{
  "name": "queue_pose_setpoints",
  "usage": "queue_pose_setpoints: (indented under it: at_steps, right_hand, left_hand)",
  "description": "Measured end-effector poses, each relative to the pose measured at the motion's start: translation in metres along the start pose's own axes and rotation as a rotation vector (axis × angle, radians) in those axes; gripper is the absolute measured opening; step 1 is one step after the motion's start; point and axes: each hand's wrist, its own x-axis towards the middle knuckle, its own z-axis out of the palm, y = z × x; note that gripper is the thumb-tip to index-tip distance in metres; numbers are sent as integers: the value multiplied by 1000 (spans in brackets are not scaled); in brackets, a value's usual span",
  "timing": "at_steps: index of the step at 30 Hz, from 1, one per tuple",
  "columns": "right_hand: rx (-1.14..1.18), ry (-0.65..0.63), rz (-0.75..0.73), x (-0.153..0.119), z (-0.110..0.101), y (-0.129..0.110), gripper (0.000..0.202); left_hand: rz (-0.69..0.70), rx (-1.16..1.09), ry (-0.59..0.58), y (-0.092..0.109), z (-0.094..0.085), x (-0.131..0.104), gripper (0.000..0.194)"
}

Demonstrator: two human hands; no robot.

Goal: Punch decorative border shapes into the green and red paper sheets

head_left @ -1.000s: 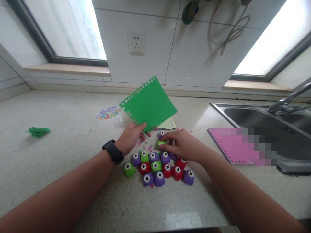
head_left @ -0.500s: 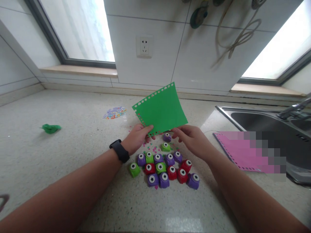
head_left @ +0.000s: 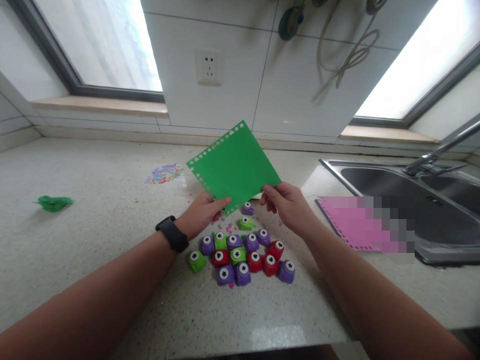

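Observation:
A sheet of green paper (head_left: 234,162) is tilted above the counter, with star, heart and flower holes along its upper, left and part of its lower edge. My left hand (head_left: 200,214) pinches its lower left part, thumb on top. My right hand (head_left: 287,202) grips the lower right edge between thumb and fingers. Below the paper stand several small craft punches, among them a purple punch (head_left: 247,209), a green punch (head_left: 246,223) and a red punch (head_left: 255,261). Pink and green paper bits (head_left: 229,227) are scattered around them.
Right of my hands, pink punched paper (head_left: 348,220) lies by the steel sink (head_left: 375,175), partly blurred out. A pile of colourful paper bits (head_left: 165,173) and a crumpled green thing (head_left: 55,203) are on the left. Behind is the tiled wall with a socket (head_left: 209,67).
My right hand has closed onto the paper's lower right edge, where it was just beside it. The sheet has turned slightly. The whole view has shifted a little.

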Motion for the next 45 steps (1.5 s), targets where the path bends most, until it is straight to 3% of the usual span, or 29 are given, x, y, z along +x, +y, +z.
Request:
queue_pose_setpoints:
  at_steps: [8,12,16,21,27,33,37,40,42,45]
  right_hand:
    - [-89,-126,-36,2,-19,-2,35]
    - [-257,-391,-94,-5,-34,-12,36]
    - [-339,-670,-167,-17,-34,-28,26]
    - [-626,-772,-291,-33,-15,-47,28]
    - [-818,-741,-351,-39,-5,-50,23]
    - [-760,-702,-401,-40,-9,-49,14]
    - [-599,-667,-421,-37,-17,-52,12]
    - [-427,-552,-289,-32,-22,-47,14]
    - [-254,-442,-171,-29,-22,-40,16]
    - [133,-311,-111,-22,-16,-26,19]
  left_hand:
    - [-29,35,16,-2,-1,1,36]
    - [-14,66,53,-3,-2,2,37]
    - [-24,73,81,-3,-2,2,38]
    - [-35,63,74,-4,-1,4,38]
    - [-31,49,77,-5,-1,4,38]
    - [-25,83,84,-5,-2,4,41]
    - [-35,85,109,-5,-1,4,44]
    - [-41,56,124,-3,0,3,43]
    - [-35,43,134,-2,1,3,43]
    - [-21,30,143,-2,2,2,44]
